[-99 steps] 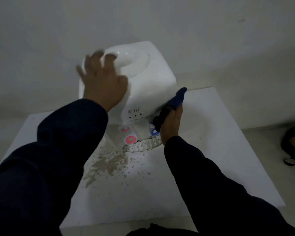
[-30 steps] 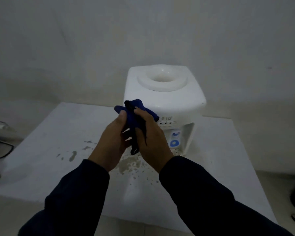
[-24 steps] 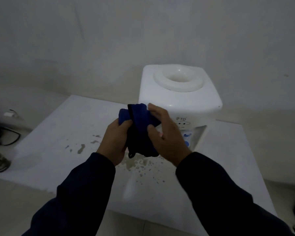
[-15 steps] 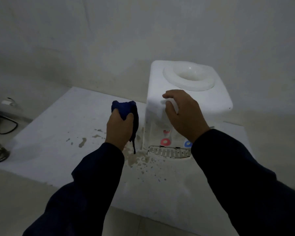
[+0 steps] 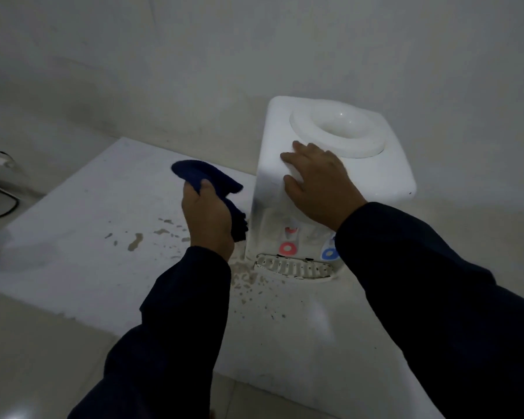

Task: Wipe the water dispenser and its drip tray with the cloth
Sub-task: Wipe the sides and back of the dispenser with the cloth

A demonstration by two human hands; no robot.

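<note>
No legible text, red ring (image 5: pixel 287 247) and blue ring (image 5: pixel 329 254) on water dispenser (image 5: pixel 375 164) front

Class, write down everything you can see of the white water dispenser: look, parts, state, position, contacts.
The water dispenser is a white, plastic-looking box with rounded corners, standing upright on the stained white table. Its top has a round bottle collar with no bottle. In front are a red tap, a blue tap and a slotted drip tray. The right hand rests flat on its top front edge.
</note>
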